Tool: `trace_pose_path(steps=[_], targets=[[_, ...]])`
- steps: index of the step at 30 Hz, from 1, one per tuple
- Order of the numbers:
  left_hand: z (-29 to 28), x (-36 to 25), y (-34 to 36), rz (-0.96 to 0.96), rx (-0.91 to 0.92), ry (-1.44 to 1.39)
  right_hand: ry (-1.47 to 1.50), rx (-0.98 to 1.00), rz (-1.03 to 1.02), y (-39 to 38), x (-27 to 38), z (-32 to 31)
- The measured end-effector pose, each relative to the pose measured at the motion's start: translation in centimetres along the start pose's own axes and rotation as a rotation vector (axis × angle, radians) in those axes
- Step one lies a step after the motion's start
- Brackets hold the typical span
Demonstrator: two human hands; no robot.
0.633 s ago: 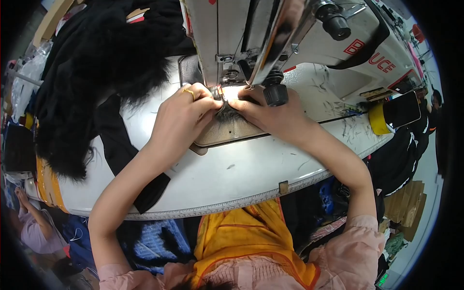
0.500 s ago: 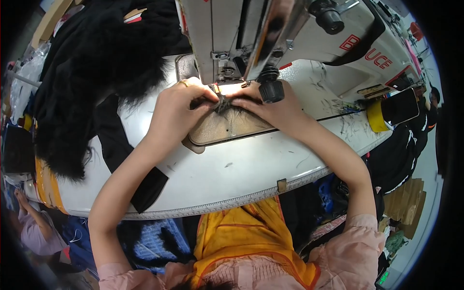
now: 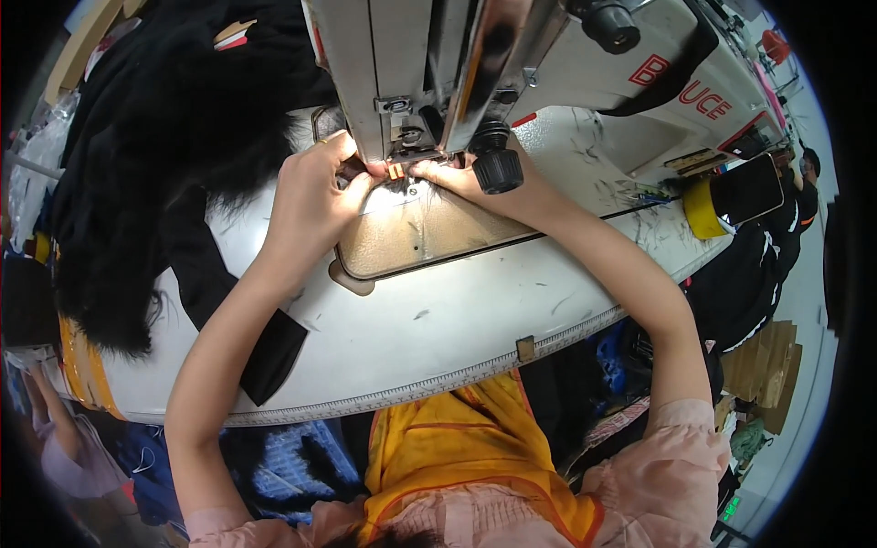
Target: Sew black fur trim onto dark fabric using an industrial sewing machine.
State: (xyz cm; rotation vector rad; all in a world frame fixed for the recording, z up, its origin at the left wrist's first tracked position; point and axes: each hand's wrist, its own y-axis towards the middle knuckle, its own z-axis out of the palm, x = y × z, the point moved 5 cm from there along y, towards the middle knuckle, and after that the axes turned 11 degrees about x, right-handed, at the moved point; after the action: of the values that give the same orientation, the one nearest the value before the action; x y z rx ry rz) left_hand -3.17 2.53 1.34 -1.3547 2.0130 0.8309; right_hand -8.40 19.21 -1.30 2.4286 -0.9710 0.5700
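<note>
Under the lit head of a white sewing machine [image 3: 566,82], a small dark furry piece [image 3: 398,185] lies by the needle, mostly hidden by my fingers and the machine parts. My left hand [image 3: 315,187] is closed, thumb and fingers pinching the piece's left side close to the presser foot. From the right, my right hand [image 3: 489,187] reaches in with its thumb pressed beside the needle area. A black knob [image 3: 497,170] and the machine head cover part of that hand. Its fingertips appear to grip the right side of the furry piece.
A big heap of black furry fabric [image 3: 174,100] covers the table's left, with a black strip [image 3: 274,361] hanging toward the front edge. A measuring tape [image 3: 438,395] runs along that edge. At right stand a yellow tape roll [image 3: 703,217] and a phone [image 3: 751,190]. Loose fibres litter the tabletop.
Both hands have moved slightly farther in toward the needle. The dark tuft that showed between them is now mostly hidden, and more of the metal plate shows. The whole view has shifted slightly.
</note>
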Motion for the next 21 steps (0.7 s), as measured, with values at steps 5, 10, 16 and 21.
trace_pose_path(steps=[5,10,16,21], targets=[[-0.4,-0.6,0.5,0.097,-0.056,0.107,-0.367,-0.014,-0.103,0.0,-1.7,1.1],[-0.3,-0.4,-0.4,0.02,0.001,-0.053,-0.112,0.03,0.069,-0.1,-2.9,1.7],[-5.5,-0.5,-2.4,-0.003,-0.112,0.434,-0.45,-0.005,-0.132,-1.0,-3.6,1.7],[-10.0,1.5,-7.3,0.032,-0.159,1.212,-0.216,-0.133,-0.257,-0.1,0.9,-3.1]])
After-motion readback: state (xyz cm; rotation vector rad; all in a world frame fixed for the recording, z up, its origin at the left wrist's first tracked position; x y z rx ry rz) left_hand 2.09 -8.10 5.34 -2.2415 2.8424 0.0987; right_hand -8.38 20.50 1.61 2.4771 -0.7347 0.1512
